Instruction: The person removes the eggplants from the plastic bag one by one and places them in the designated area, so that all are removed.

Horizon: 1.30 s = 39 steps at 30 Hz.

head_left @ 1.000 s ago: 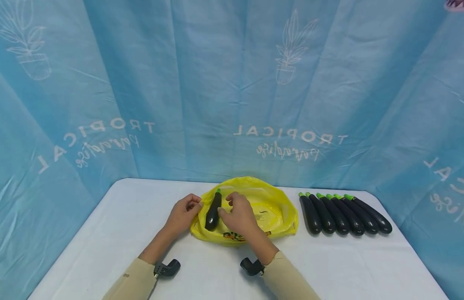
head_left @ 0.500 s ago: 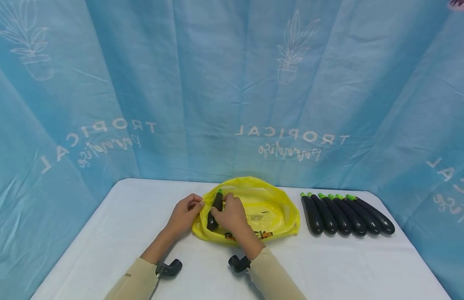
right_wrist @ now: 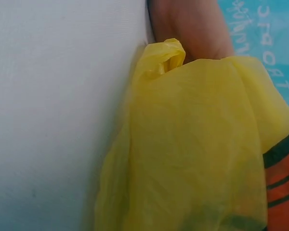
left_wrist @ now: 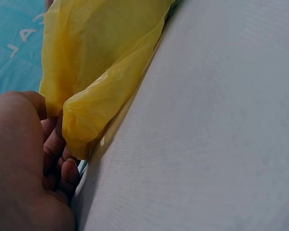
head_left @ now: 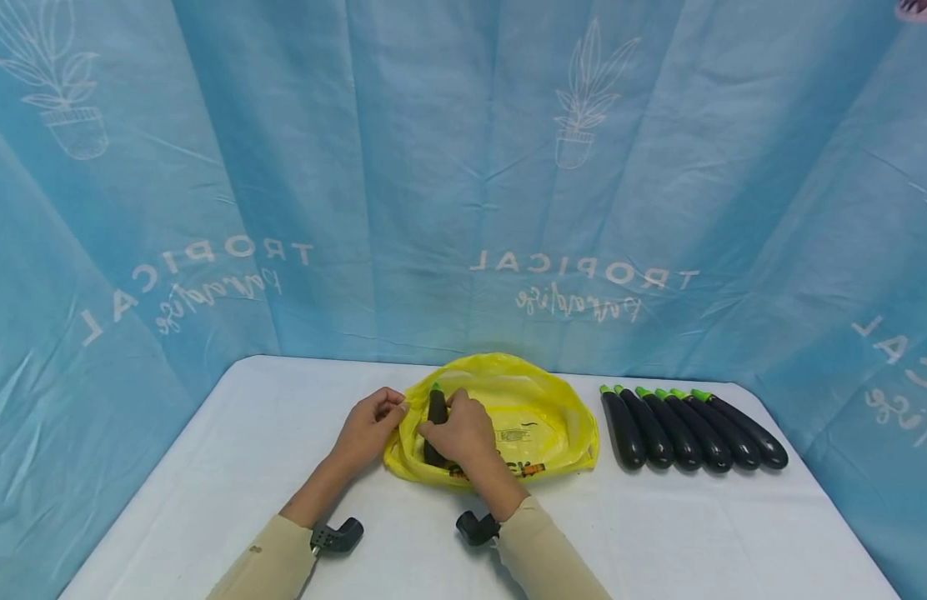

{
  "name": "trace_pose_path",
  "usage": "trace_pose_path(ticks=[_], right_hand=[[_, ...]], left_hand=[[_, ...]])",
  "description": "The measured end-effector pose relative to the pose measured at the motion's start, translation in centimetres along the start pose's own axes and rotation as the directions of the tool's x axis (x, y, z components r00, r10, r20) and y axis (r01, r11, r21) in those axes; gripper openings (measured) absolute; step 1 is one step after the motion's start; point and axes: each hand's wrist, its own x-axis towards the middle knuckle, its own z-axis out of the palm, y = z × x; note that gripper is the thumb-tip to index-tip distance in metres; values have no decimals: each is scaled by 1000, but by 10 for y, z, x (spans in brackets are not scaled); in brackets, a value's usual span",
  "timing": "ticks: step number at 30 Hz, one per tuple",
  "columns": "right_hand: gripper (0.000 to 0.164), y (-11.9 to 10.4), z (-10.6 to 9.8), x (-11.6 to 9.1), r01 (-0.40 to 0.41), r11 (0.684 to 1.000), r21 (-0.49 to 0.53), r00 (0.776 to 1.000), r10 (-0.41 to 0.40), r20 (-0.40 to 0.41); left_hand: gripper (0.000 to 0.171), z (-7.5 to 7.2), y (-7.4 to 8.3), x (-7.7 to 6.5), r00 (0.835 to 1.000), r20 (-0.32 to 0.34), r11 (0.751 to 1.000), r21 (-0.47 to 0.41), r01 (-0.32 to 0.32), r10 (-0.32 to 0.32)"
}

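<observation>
A yellow plastic bag lies spread open on the table. Its left rim is pinched by my left hand, and the left wrist view shows the curled fingers of that hand against the folded yellow edge. Inside the bag, near the left side, is a dark eggplant with a green stem end. My right hand grips it from the right, covering part of its body. In the right wrist view the bag fills much of the picture and hides the right hand's fingers and the eggplant.
Several more eggplants lie side by side at the right of the white table, stem ends away from me. Behind the table's far edge hangs a blue printed curtain.
My right hand has moved left onto the eggplant in the bag and taken hold of it. The eggplant has turned slightly, straighter away from me. My left hand stays on the bag's rim.
</observation>
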Motion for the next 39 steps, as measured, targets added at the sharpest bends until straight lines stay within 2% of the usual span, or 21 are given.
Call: trace_pose_path(ticks=[4, 14, 20, 23, 31, 39], right_hand=[[55, -2, -2, -1, -10, 999, -31, 1000, 10, 11], [51, 0, -17, -7, 13, 1000, 20, 998, -14, 60], [49, 0, -31, -12, 36, 996, 83, 996, -43, 82], [50, 1, -36, -15, 26, 992, 121, 995, -38, 96], [49, 2, -58, -28, 2, 979, 206, 992, -27, 122], [50, 8, -81, -46, 24, 961, 276, 993, -55, 104]], left_hand=[[15, 1, 0, 1, 1000, -2, 1000, 6, 7, -7], [16, 1, 0, 2, 1000, -5, 1000, 15, -1, 1], [17, 0, 0, 3, 1000, -2, 1000, 19, -14, 14], [17, 0, 0, 0, 1000, 6, 1000, 18, 7, -7], [15, -1, 1, -2, 1000, 7, 1000, 9, 14, -14], [16, 1, -1, -2, 1000, 0, 1000, 2, 19, -19]])
